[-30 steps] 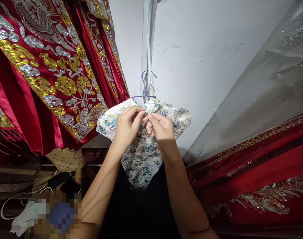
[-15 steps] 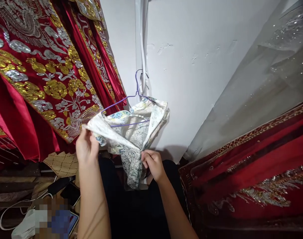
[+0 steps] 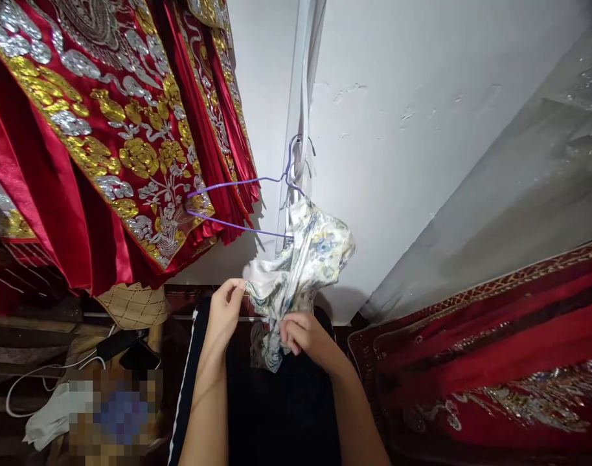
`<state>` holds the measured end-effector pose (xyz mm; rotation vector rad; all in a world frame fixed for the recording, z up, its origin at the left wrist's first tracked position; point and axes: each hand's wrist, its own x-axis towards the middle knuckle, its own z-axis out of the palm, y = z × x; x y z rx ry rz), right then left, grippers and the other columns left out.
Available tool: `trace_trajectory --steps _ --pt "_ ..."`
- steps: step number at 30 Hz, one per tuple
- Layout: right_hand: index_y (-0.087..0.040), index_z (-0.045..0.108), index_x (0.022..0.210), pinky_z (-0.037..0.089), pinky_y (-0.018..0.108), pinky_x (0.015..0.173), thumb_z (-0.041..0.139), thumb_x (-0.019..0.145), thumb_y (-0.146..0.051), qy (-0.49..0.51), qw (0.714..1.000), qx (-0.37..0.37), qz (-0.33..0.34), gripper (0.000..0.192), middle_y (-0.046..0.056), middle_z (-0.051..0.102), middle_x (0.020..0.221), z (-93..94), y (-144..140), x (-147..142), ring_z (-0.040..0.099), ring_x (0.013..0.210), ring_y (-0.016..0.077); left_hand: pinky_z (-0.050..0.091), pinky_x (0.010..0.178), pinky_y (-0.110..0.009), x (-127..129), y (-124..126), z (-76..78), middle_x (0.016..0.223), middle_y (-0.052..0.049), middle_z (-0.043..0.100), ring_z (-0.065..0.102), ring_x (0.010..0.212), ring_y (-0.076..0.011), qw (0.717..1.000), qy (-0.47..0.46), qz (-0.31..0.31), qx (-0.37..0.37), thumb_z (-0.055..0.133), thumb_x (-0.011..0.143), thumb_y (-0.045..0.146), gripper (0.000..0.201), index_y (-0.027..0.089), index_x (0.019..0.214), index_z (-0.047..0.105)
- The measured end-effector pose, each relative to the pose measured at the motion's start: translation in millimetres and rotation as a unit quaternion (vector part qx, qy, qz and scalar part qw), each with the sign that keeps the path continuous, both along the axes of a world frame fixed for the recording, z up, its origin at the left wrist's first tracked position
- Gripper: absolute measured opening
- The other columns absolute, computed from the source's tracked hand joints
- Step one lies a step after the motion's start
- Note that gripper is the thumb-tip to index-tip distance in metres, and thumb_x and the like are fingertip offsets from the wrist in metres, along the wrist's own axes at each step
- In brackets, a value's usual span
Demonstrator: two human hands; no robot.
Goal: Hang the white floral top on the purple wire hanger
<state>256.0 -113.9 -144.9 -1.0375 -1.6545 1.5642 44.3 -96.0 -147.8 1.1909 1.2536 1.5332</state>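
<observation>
Both hands are pinched shut on a floral satin garment (image 3: 303, 262) that hangs bunched from the right-hand end of a purple wire hanger (image 3: 238, 204) — the left hand (image 3: 224, 310) grips the garment's pale left edge between thumb and fingers, the right hand (image 3: 303, 333) clamps the gathered lower folds. The hanger's hook sits on a white cord (image 3: 303, 97) against the white wall (image 3: 398, 129), its left arm bare and poking toward the red embroidered robes (image 3: 106, 129). To ease the cloth well, it seems wise to draw it along the wire's slope, not straight down — slippery satin snags on a wire end, and a tug could unhook the hanger
</observation>
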Motion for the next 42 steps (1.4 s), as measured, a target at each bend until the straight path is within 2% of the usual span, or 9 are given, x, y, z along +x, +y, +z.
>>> trace_trajectory --steps 2,7,12,16,20,27,30,33,42 --pt "-0.019 0.061 0.064 0.039 0.027 0.058 0.051 0.092 -0.032 -0.055 0.998 -0.003 0.019 0.032 -0.001 0.052 0.050 -4.1 2.0 -1.7 0.047 0.051 0.0137 0.055 0.083 -0.030 6.0 -5.0 8.7 0.105 -0.008 0.073 0.068 0.091 -0.0195 0.997 -0.081 -0.009 0.001 0.068 0.088 0.050 0.034 0.017 0.096 0.072" --pt "-0.020 0.067 0.097 0.047 0.033 0.080 0.054 0.095 -0.057 -0.065 0.977 0.103 -0.174 0.039 0.007 0.068 0.091 -1.9 9.3 -0.8 0.062 0.087 0.0224 0.053 0.072 -0.026 28.5 -17.5 28.7 0.110 -0.011 0.074 0.068 0.082 -0.0172 0.991 -0.128 -0.021 0.012 0.070 0.088 0.049 0.036 0.016 0.103 0.073" --pt "-0.027 0.058 0.135 0.036 0.043 0.116 0.043 0.098 -0.065 0.065 0.990 0.111 -0.059 0.055 0.011 0.061 0.134 14.9 -6.3 -6.7 0.054 0.129 0.0276 0.054 0.090 -0.033 63.8 -32.2 49.3 0.116 -0.011 0.072 0.068 0.105 -0.0244 0.991 -0.055 -0.094 0.078 0.064 0.093 0.042 0.025 0.019 0.095 0.074" --pt "-0.026 0.063 0.129 0.041 0.045 0.113 0.061 0.089 -0.058 0.134 0.990 0.034 -0.014 0.051 0.010 0.067 0.124 10.5 -17.3 -17.0 0.058 0.124 0.0294 0.050 0.099 -0.037 65.5 -35.0 58.4 0.126 -0.011 0.067 0.063 0.117 -0.0272 0.984 0.062 -0.126 0.106 0.058 0.097 0.040 0.023 0.021 0.093 0.072" --pt "-0.020 0.066 0.091 0.051 0.031 0.075 0.076 0.071 -0.026 0.075 0.997 0.003 -0.022 0.023 0.002 0.065 0.082 7.2 -14.4 -13.6 0.060 0.079 0.0197 0.049 0.088 -0.032 46.5 -25.7 40.3 0.106 -0.010 0.070 0.064 0.099 -0.0239 0.965 0.148 -0.209 0.057 0.049 0.100 0.048 0.037 0.019 0.095 0.072" --pt "-0.017 0.067 0.070 0.041 0.026 0.058 0.066 0.074 -0.021 -0.038 0.982 0.177 -0.049 0.006 0.001 0.060 0.066 56.2 42.2 39.9 0.052 0.062 0.0155 0.030 0.056 -0.026 -0.7 -16.2 -2.3 0.060 -0.001 0.054 0.047 0.057 -0.0152 0.882 0.389 -0.261 -0.050 0.044 0.098 0.060 0.056 0.017 0.065 0.059" --pt "-0.020 0.074 0.103 0.050 0.032 0.079 0.069 0.075 -0.023 0.020 0.935 0.286 -0.209 0.029 0.007 0.072 0.102 80.5 90.3 47.5 0.064 0.093 0.0233 0.039 0.067 -0.027 -31.4 -10.6 6.0 0.080 -0.005 0.071 0.065 0.073 -0.0226 0.845 0.488 -0.211 -0.056 0.050 0.096 0.049 0.037 0.022 0.083 0.070" --pt "-0.020 0.073 0.116 0.048 0.034 0.093 0.066 0.075 -0.021 0.017 0.935 0.309 -0.171 0.041 0.009 0.071 0.118 81.1 132.9 36.4 0.063 0.111 0.0238 0.047 0.084 -0.033 -56.1 -1.8 19.2 0.106 -0.009 0.076 0.071 0.096 -0.0297 0.818 0.537 -0.190 -0.072 0.046 0.096 0.038 0.031 0.026 0.105 0.073" --pt "-0.015 0.071 0.075 0.037 0.026 0.061 0.063 0.078 -0.024 -0.057 0.942 0.292 -0.157 0.013 0.002 0.066 0.070 69.6 139.2 58.1 0.056 0.067 0.0155 0.029 0.124 -0.051 -87.2 23.5 50.8 0.158 -0.014 0.045 0.039 0.148 -0.0298 0.832 0.548 -0.083 0.028 0.039 0.096 0.031 0.036 0.015 0.101 0.071"
